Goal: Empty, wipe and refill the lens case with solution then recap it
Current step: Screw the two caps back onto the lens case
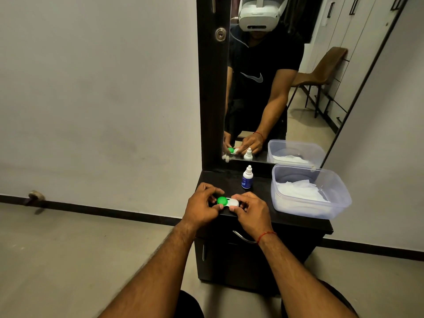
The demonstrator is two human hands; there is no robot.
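Note:
The lens case (pixel 227 201) lies between my hands over the front left of the dark cabinet top (pixel 296 221). It has a green cap on the left and a white cap on the right, both on. My left hand (pixel 202 206) pinches the green-capped side. My right hand (pixel 249 210) grips the white-capped side with its fingertips. A small white solution bottle (pixel 247 177) with a blue label stands upright and capped just behind the case.
A clear plastic tub (pixel 309 191) holding white tissues sits on the right of the cabinet top. A tall mirror (pixel 286 76) rises behind it, reflecting the scene. A drawer handle (pixel 243 237) juts out below my right wrist. The wall stands to the left.

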